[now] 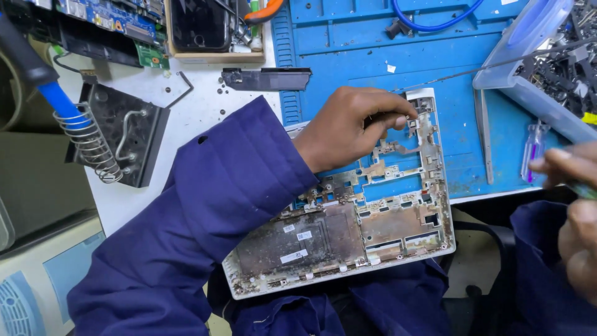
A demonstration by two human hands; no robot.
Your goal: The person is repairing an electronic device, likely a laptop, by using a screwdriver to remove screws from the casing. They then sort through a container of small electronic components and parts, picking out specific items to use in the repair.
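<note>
A dirty white laptop bottom shell (348, 249) lies tilted across the blue work mat (373, 50) and my lap. My left hand (351, 127), in a dark blue sleeve, rests on the shell's upper part with fingertips pinched at a small metal part near the top right corner. My right hand (575, 205) is at the right edge, blurred, closed around a thin green-handled tool (581, 188).
A soldering iron stand with a coil (106, 140) sits on the white table at left. Circuit boards (112, 25) and a phone in a tray (202, 25) lie at the back. A clear box of small parts (547, 68) stands at right, a small screwdriver (533, 149) beside it.
</note>
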